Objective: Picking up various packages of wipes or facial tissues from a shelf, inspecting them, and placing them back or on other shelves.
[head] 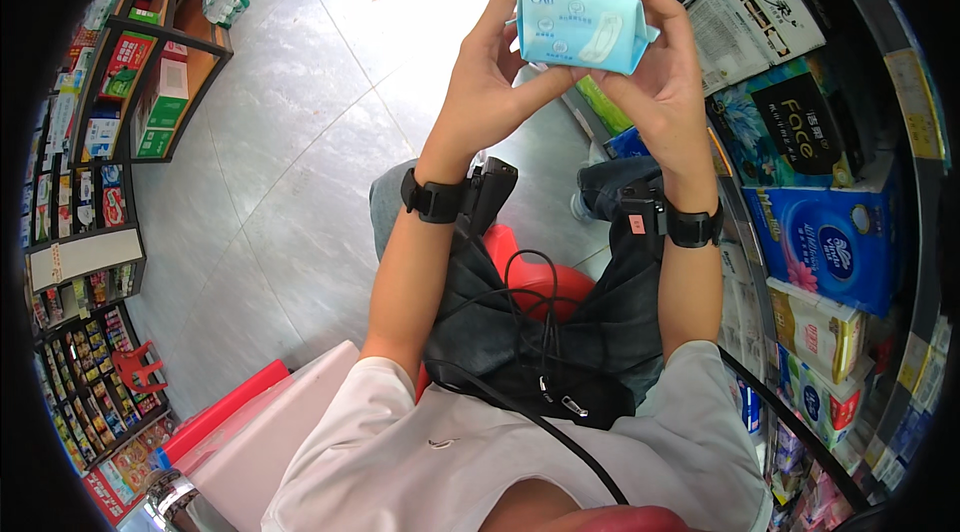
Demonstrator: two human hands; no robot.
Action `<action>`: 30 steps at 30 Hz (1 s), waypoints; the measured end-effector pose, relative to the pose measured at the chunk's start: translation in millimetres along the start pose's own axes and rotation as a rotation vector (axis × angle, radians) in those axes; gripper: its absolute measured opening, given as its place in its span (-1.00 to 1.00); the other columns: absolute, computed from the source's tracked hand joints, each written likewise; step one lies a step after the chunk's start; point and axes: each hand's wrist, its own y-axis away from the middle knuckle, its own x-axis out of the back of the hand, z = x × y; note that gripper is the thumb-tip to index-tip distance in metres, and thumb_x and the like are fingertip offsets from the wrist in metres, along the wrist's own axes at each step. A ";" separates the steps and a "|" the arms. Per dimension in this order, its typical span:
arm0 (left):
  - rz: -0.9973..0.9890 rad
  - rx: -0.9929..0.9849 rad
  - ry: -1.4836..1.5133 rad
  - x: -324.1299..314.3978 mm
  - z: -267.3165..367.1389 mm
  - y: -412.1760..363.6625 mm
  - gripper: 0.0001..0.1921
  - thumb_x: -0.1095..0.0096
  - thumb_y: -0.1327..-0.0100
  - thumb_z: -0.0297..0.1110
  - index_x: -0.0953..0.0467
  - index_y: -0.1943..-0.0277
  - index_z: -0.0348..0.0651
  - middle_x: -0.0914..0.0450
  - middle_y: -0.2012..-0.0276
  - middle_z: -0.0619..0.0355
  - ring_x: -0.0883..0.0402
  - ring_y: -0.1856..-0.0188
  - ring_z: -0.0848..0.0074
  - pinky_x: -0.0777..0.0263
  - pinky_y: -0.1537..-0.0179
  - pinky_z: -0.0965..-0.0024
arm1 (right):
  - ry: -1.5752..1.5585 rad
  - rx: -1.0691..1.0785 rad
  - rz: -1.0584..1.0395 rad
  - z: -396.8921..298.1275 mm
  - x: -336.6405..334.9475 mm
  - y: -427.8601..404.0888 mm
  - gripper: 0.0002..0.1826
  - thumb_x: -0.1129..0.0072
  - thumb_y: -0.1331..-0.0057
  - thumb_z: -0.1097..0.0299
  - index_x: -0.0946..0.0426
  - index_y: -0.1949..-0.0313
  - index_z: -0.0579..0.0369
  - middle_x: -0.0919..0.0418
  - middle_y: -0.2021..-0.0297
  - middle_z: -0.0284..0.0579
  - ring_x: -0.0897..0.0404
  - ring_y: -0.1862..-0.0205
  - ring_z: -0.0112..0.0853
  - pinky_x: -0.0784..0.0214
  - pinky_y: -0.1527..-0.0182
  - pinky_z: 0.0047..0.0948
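Between both hands I hold up a light-blue soft pack of sanitary pads (581, 25), printed with writing, small icons and a picture of a pad. My left hand (499, 55) grips its left end, thumb along the bottom edge and fingers behind and above. On the other end is my right hand (660, 59), its thumb under the lower edge and fingers curled over the top right corner. The pack's folded end flap sticks out beside the right palm. Its back is hidden from me.
At the right, a shelf holds tissue packs, among them a blue Vinda pack (832, 243) and a dark Face pack (787, 123). I sit on a red plastic stool (536, 273); black cables (551, 314) lie across my lap. Stocked shelving (112, 96) stands across the tiled floor (285, 157).
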 end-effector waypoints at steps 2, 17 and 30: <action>0.029 -0.057 -0.091 3.2 3.4 -0.4 -0.22 -0.53 -0.19 -0.42 -0.27 -0.44 -0.20 -0.52 -0.22 0.09 -0.59 -0.17 0.39 -0.55 -0.11 0.34 | 0.080 0.049 0.080 -0.9 -1.5 1.1 -0.49 -0.15 -0.48 0.07 -0.38 -0.24 0.14 -0.57 -0.06 -0.02 -0.60 -0.04 -0.45 -0.49 -0.08 -0.43; 0.183 0.439 -0.097 -15.3 -34.2 13.8 -0.37 0.21 -0.54 0.22 -0.19 -0.44 -0.04 -0.53 -0.16 0.07 -0.66 -0.01 0.38 -0.59 0.11 0.33 | -0.028 -0.604 0.105 30.4 20.0 26.6 -0.28 -0.27 -0.38 -0.08 -0.15 -0.29 0.03 -0.44 -0.02 -0.05 -0.61 0.25 -0.39 -0.52 0.50 -0.45; 0.358 0.230 -0.323 10.0 -42.6 -5.4 -0.51 0.02 -0.56 -0.06 -0.28 -0.29 -0.30 -0.59 -0.05 -0.09 -0.66 0.08 0.32 -0.54 0.11 0.35 | -0.063 -0.662 0.224 2.3 -11.6 0.3 -0.36 -0.27 -0.42 0.13 -0.20 -0.36 -0.07 -0.54 -0.01 -0.17 -0.62 0.07 -0.43 -0.58 0.21 -0.44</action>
